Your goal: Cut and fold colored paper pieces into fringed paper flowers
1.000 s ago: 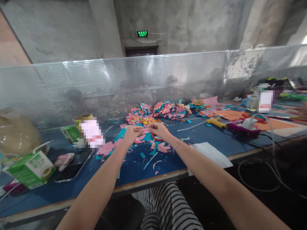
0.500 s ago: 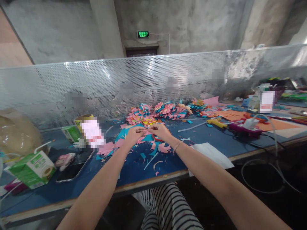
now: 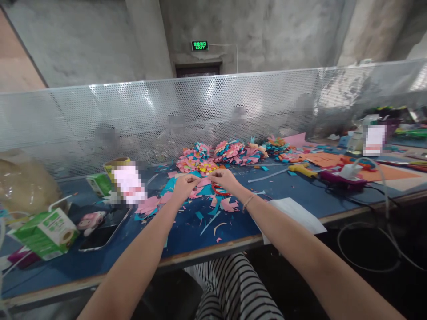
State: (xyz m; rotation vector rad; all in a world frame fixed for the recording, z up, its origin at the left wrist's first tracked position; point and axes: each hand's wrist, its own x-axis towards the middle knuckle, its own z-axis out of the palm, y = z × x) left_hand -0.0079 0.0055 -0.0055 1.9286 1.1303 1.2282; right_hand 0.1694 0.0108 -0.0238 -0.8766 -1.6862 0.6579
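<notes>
Rough grey concrete (image 3: 267, 35) rises behind a screen of thin perforated metal (image 3: 200, 102), its round holes set in close rows and its sheen patchy. Before it runs a smooth blue tabletop (image 3: 140, 251) with a raw, wood-coloured front edge. Over the middle of this surface, a small flat piece of pink paper (image 3: 204, 181) spans the narrow gap between the two hands: the left hand (image 3: 184, 186) has thumb and fingers pinched together at one end, the right hand (image 3: 225, 179) pinches the other. Just below the right hand lies a glossy red loop (image 3: 221, 192), partly covered. Layered, petalled paper clusters (image 3: 230, 153) in pink, blue and yellow bunch up beyond the fingers, while angular pink scraps (image 3: 229, 205) and thin curled slivers litter the near side. Farther right are a yellow gun-shaped tool (image 3: 302, 170) and a limp white sheet (image 3: 293, 217); at left, a boxy green carton (image 3: 46, 233) tilts beside a flat, dark-faced phone (image 3: 102, 239).
</notes>
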